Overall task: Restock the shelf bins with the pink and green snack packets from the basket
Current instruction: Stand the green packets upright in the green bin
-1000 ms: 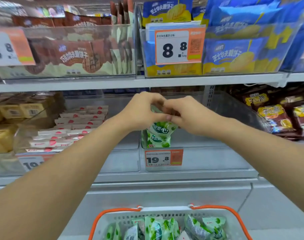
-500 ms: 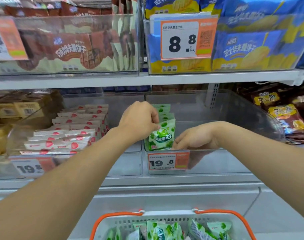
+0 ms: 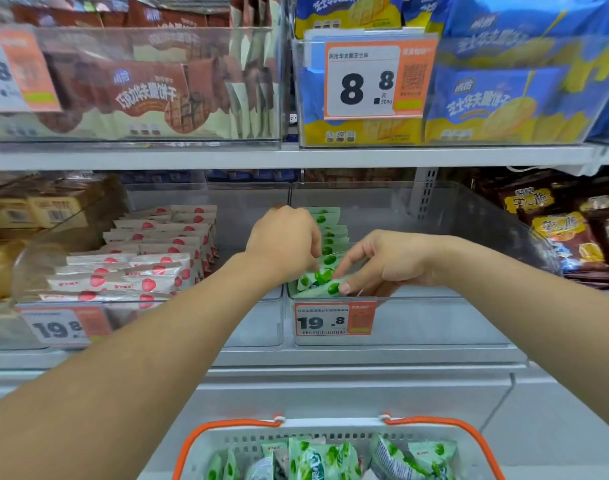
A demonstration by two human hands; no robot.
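Observation:
A row of green snack packets (image 3: 327, 237) stands at the left end of a clear shelf bin (image 3: 469, 216). My left hand (image 3: 284, 242) and my right hand (image 3: 382, 261) both reach into that bin and pinch the frontmost green packet (image 3: 318, 284), which lies tilted low at the bin's front. Pink snack packets (image 3: 140, 258) fill the neighbouring clear bin on the left. The white basket with orange handles (image 3: 431, 422) sits at the bottom edge and holds several more green packets (image 3: 317, 460).
Price tags reading 19.8 hang on both bin fronts (image 3: 334, 320). The shelf above (image 3: 296, 157) carries bins of brown and blue biscuit bags. Dark snack bags (image 3: 570, 230) fill the bin to the right. Most of the green bin's right side holds nothing.
The green packet went from hanging above the bin down to its front. Both hands lowered with it, and the right hand moved from the bin's front edge onto the packet.

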